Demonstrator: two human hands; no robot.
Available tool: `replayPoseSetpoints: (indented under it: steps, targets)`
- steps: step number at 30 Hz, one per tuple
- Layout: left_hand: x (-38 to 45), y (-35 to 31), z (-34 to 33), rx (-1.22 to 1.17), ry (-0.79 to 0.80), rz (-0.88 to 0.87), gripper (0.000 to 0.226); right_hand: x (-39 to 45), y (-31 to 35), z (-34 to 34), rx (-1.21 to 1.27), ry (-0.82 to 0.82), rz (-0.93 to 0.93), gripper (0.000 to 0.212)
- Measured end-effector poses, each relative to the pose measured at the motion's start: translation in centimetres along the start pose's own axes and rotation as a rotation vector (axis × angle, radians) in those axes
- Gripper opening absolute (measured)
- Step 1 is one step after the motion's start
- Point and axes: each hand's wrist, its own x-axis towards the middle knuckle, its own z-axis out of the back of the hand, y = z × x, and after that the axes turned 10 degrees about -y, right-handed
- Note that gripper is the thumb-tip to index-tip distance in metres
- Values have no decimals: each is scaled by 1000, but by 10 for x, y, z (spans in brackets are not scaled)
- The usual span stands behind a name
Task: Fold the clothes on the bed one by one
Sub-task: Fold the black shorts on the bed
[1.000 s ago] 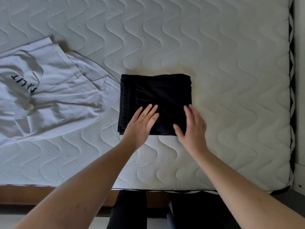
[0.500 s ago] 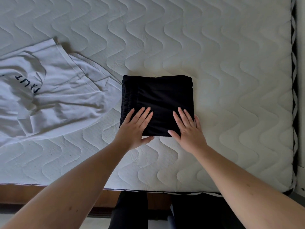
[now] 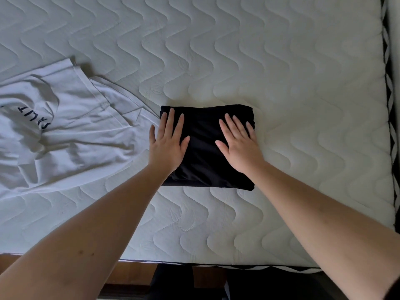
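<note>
- The step in hand looks like flattening the folded black garment [image 3: 207, 148], a compact square lying on the bed [image 3: 281, 83] near the middle of its near half.
- To do it well, I would press evenly from the centre out toward the edges, keeping the layers lined up so the near edge does not creep (soft cloth slides on itself easily).
- The left hand [image 3: 167, 141] lies flat on the left part of the square, fingers straight and slightly spread, gripping nothing; its outermost finger overhangs the left edge.
- The right hand [image 3: 239, 144] rests palm-down on the right part, fingers straight and pointing away, likewise holding nothing.
- The white T-shirt [image 3: 65, 131] lies crumpled and unfolded just to the left, its hem nearly touching the black square; by my reckoning it is the next piece.
</note>
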Motion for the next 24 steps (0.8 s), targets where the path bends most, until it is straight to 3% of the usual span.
replayPoseSetpoints:
  steps: [3,6,10,12,15,18,21,24]
  targets:
    - [1,7,-6,-46,19,47,58,9,-22,-7,-30,71,-63,65]
    - [3,9,-6,-283,20,94,53,10,-32,-6,19,63,-88,65]
    - [1,14,6,-745,-39,500,62,2,-28,6,189,-80,-358,74]
    - [-1,20,11,-756,34,652,62,-7,-27,11,323,-131,-542,72]
    - [2,28,18,-864,227,804,66,-13,-30,14,597,-37,-684,63]
    - [9,33,22,-957,379,821,47,-10,-38,19,779,88,-707,47]
    - [8,30,25,-950,331,748,49,-13,-45,18,765,79,-640,28]
    - [-1,26,36,-888,259,651,50,-24,-43,17,823,37,-618,21]
